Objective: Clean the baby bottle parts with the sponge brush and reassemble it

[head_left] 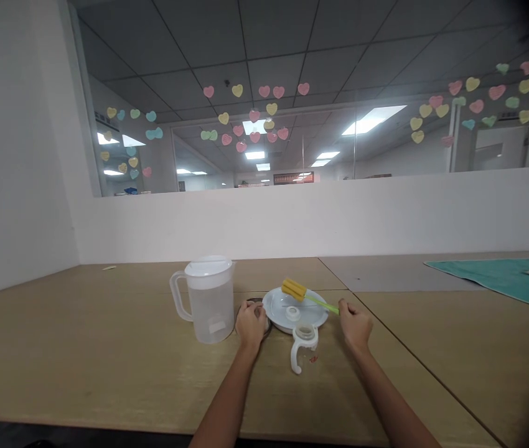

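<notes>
My right hand [355,325] grips the green handle of a sponge brush [294,289]. The brush's yellow sponge head is over the far side of a shallow white bowl [271,305]. Inside that bowl lies a small white ring [292,313]. Left of the bowl, my left hand [251,323] is closed on a roundish, dark-rimmed thing [268,328]; the hand covers most of it, so its kind is unclear. A white ring-shaped cap with a curved handle [305,339] lies on the table just in front of the bowl.
A translucent lidded pitcher [211,302] with liquid in it stands close to my left hand. Small red bits [313,359] lie beside the cap. At the far right a teal cloth [498,280] covers part of the table [106,354]. A white wall rises behind.
</notes>
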Motion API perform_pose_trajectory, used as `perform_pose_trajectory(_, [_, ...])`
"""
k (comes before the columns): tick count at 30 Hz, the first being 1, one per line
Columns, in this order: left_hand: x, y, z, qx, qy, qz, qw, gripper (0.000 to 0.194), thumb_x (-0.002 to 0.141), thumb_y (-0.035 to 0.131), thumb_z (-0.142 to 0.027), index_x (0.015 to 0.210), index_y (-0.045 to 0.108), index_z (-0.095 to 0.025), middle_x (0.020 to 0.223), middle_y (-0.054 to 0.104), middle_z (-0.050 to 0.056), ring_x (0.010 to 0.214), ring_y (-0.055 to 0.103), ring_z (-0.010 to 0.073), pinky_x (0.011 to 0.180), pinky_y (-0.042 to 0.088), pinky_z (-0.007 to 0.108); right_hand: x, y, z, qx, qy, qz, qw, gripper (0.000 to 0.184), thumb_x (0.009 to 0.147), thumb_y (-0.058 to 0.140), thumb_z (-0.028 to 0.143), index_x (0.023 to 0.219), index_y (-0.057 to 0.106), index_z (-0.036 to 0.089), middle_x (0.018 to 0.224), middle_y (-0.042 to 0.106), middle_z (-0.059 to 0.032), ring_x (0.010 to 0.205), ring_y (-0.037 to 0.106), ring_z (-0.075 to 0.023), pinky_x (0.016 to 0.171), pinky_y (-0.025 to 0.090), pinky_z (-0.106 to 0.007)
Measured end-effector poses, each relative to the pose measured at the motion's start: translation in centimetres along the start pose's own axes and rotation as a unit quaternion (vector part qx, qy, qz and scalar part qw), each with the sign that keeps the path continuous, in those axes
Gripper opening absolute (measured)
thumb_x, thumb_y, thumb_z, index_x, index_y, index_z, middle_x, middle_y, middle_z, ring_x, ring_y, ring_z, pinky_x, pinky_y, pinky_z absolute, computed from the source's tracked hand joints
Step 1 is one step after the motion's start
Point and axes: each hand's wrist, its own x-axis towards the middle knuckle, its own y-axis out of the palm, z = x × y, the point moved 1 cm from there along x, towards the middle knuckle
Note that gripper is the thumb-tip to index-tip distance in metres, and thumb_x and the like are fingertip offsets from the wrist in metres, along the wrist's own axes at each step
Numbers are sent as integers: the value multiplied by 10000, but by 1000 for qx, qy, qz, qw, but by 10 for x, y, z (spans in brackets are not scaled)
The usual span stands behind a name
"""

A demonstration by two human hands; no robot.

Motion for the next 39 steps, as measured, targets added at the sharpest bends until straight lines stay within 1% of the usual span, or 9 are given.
perform_pose_trajectory(6, [-2,4,3,63,-30,47,996,186,765,523,-183,714,700,-202,795,643,80,637,623,185,559,435,255,-3,0,2,-13,-16,6,1000,466,730,384,469,463,579,141,452,494,-51,482,426,-147,503,277,-259])
perform_pose_trajectory(9, [-2,4,3,77,-37,66,994,201,779,503,-182,725,696,-201,841,652,91,693,638,194,589,446,258,-2,0,1,-11,-17,7,1000,472,733,385,472,482,598,133,473,522,-64,506,454,-157,508,285,-258])
perform_pose_trajectory(14, [1,1,1,88,-56,109,988,252,817,450,-196,880,693,-206,960,655,90,801,646,198,655,461,264,-1,2,-2,-9,-15,4,1000,482,737,380,483,487,590,128,487,535,-71,507,445,-148,510,279,-253])
perform_pose_trajectory(19, [1,-2,-3,108,-74,155,979,232,807,459,-226,875,680,-211,973,657,75,849,641,203,666,455,261,-1,3,-3,-10,-7,9,1000,482,738,378,486,469,564,131,471,507,-60,494,418,-136,509,267,-255])
perform_pose_trajectory(23, [1,-3,-6,124,-63,182,974,200,767,504,-221,899,653,-204,980,659,71,909,621,216,711,449,270,-1,2,-2,-5,-11,9,1000,488,740,373,488,457,555,136,460,495,-57,493,414,-137,511,270,-257])
perform_pose_trajectory(29, [2,-6,-8,144,-56,193,969,230,826,421,-231,909,633,-190,951,667,77,935,605,214,759,429,290,-1,4,-4,-2,-10,11,1000,499,746,375,506,487,584,135,474,519,-54,500,422,-137,514,274,-250])
perform_pose_trajectory(34, [0,-5,-9,158,-47,210,964,142,740,531,-229,817,642,-186,896,678,78,967,584,256,804,407,336,0,4,-4,-13,-4,14,1000,500,750,375,494,482,597,135,492,572,-84,494,432,-144,508,279,-257])
perform_pose_trajectory(36, [0,-5,-9,159,-47,213,963,151,738,538,-232,836,644,-190,887,677,77,966,583,256,802,405,335,0,3,-3,-12,-9,13,1000,507,754,373,493,474,595,133,485,572,-89,483,433,-142,504,280,-258])
perform_pose_trajectory(39, [1,-5,-10,159,-51,206,964,205,785,481,-224,918,633,-195,927,669,81,991,574,244,808,400,326,0,3,-3,-11,-10,11,1000,514,752,369,503,479,597,132,495,578,-98,490,451,-151,504,285,-259])
